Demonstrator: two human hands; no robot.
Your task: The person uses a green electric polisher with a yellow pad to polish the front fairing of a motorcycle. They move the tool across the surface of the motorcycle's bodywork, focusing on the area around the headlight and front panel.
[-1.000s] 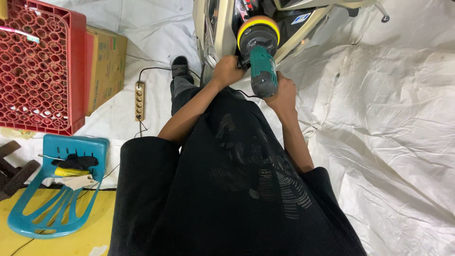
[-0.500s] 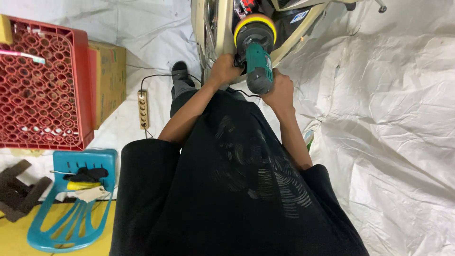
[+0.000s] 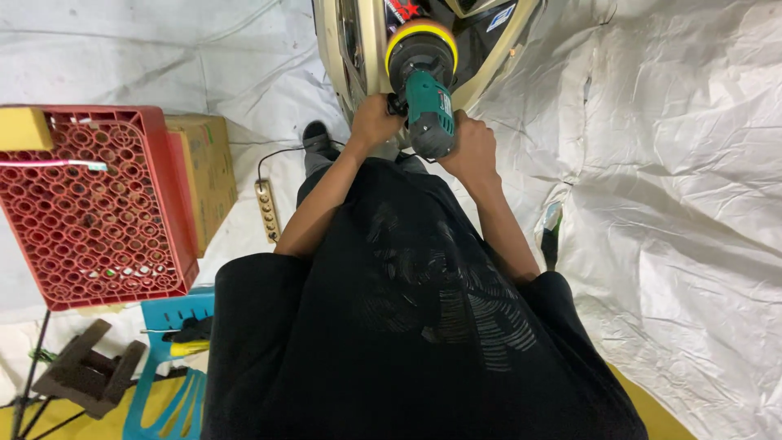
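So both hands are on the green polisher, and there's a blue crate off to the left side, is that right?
Nearly. In the head view both the left hand and the right hand are on the green polisher, but the crate off to the left is red, not blue.

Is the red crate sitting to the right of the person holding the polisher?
No, the red crate stands on the person's left side, beside a cardboard box, while both hands grip the green polisher up ahead.

black short-sleeve t-shirt (image 3: 407, 326), faint grey line graphic on the front. forearms bare, no gloves on left hand (image 3: 373, 122) or right hand (image 3: 471, 151). dark trousers, black shoe (image 3: 316, 137).
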